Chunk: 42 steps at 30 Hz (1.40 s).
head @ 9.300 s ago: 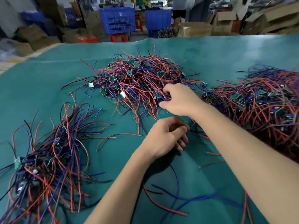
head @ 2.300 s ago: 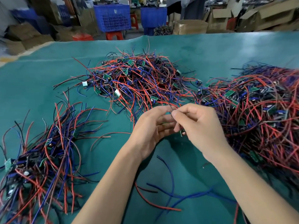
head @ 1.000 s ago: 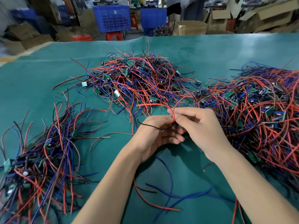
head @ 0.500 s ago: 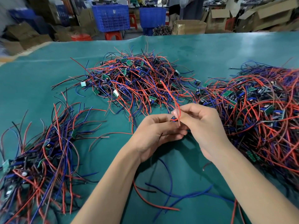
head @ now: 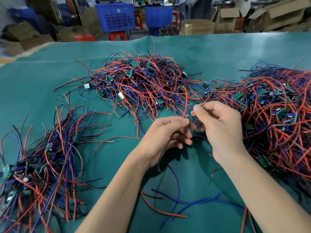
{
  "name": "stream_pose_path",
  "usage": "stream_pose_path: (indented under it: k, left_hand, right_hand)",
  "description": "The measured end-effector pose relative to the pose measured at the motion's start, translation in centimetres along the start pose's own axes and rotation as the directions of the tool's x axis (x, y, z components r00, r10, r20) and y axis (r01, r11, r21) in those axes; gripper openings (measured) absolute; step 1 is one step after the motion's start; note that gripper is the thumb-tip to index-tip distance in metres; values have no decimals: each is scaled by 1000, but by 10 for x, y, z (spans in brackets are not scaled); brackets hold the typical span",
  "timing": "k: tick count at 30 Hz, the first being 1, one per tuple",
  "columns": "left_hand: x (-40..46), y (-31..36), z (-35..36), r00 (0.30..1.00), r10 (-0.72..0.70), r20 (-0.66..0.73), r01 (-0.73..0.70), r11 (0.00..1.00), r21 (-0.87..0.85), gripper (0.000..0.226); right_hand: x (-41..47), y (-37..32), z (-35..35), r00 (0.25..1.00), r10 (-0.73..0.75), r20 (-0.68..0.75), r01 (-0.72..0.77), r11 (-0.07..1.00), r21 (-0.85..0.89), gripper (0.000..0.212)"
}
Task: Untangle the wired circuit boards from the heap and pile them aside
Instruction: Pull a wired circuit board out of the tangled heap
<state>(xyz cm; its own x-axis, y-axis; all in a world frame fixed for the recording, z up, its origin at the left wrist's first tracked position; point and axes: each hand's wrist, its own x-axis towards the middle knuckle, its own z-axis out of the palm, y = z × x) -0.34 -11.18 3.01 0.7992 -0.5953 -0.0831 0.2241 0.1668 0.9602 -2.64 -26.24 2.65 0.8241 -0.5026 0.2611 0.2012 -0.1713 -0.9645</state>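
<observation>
A tangled heap (head: 143, 81) of small green circuit boards with red, blue and black wires lies mid-table. A larger heap (head: 276, 115) spreads at the right. A sorted pile (head: 42, 157) lies at the left. My left hand (head: 166, 137) pinches a small wired board (head: 188, 117) between thumb and fingers. A red wire (head: 186, 101) rises from the board. My right hand (head: 220, 128), just right of it, pinches thin wires of the same board near its thumb tip.
Loose blue and red wires (head: 176, 199) lie on the green table cover (head: 218, 52) under my forearms. Beyond the far edge stand blue crates (head: 116, 17), red stools and cardboard boxes (head: 196, 26).
My hands have drawn slightly apart, the right one lifting its wires to the right. The red wire now stands up from the board between them.
</observation>
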Motion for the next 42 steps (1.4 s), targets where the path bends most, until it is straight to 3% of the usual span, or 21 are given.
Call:
stream_pose_path:
  k: [3, 5, 8, 10, 11, 17, 20, 24, 26, 28, 33, 36, 39, 42]
  left_hand:
    - [1, -1, -2, 1000, 10, -8, -10, 1000, -9, 22]
    - [2, -1, -4, 999, 24, -28, -25, 1000, -19, 23]
    - [2, -1, -4, 998, 36, -52, -38, 999, -38, 23]
    - [2, -1, -5, 999, 40, -36, -42, 998, -52, 23]
    - [2, -1, -6, 999, 40, -29, -42, 998, -56, 22]
    - [2, 4, -7, 998, -58, 21, 61, 975, -215, 35]
    - [4, 4, -7, 996, -85, -34, 76, 974, -213, 40]
    - [2, 1, -10, 1000, -8, -16, 5, 984, -177, 21]
    - [1, 0, -11, 999, 29, 34, -23, 985, -174, 10]
    - [2, -1, -9, 998, 34, 59, -25, 987, -157, 13]
    - [4, -4, -4, 999, 34, -38, -36, 998, -48, 21]
    - [3, -3, -5, 997, 68, -37, -68, 998, -7, 24]
    - [1, -1, -5, 996, 86, -6, -85, 996, 22, 25]
    - [0, 1, -4, 996, 81, 38, -83, 995, 54, 27]
  right_hand:
    - [7, 3, -3, 982, 35, -185, -24, 998, 66, 21]
    - [10, 3, -6, 970, 72, -232, -50, 994, 101, 20]
    - [3, 3, -2, 999, 28, 28, -27, 999, -30, 22]
    - [-6, 3, 6, 970, -8, 243, 35, 994, -106, 20]
    - [-8, 2, 9, 960, -17, 281, 48, 993, -105, 16]
    - [-6, -5, 2, 965, -121, 233, 156, 978, -138, 13]
    - [-8, -8, 3, 952, -180, 247, 236, 947, -219, 10]
    - [-9, -9, 6, 940, -250, 234, 305, 921, -243, 15]
    - [-7, -8, 4, 952, -220, 211, 263, 943, -206, 16]
    - [-4, -8, 3, 966, -182, 184, 217, 958, -188, 17]
    - [-3, -8, 1, 976, -147, 160, 169, 976, -140, 17]
    - [-2, -9, 1, 988, 28, 154, -40, 996, 78, 21]
    - [-2, -15, 0, 963, 170, 209, -224, 936, 270, 21]
    - [4, -22, -7, 957, 211, 199, -275, 878, 391, 28]
